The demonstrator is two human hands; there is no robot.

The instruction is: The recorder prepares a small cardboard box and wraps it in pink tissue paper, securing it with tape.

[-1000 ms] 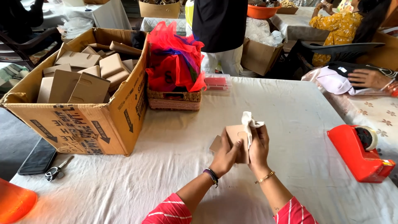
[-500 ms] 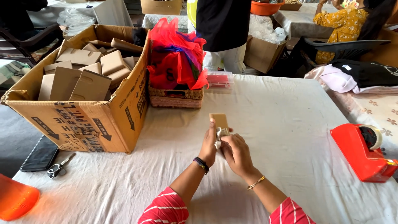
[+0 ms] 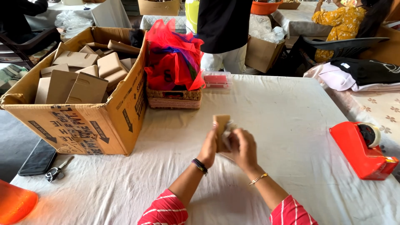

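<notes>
Holding a small brown paper bag (image 3: 221, 127) upright above the white table (image 3: 291, 108), we close our left hand (image 3: 209, 146) around its side, while the fingers of our right hand (image 3: 243, 148) press white tissue (image 3: 228, 130) against it. Left of the bag stands a big cardboard box (image 3: 83, 125); right of it, a red tape dispenser (image 3: 360, 150).

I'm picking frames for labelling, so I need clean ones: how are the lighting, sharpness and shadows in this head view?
Head view: soft, even daylight, with no harsh glare on the white tablecloth; only a faint shadow under the forearms. The left hand, right hand and small brown box are slightly motion-blurred, while the cardboard carton and red tape dispenser look sharp.
</notes>
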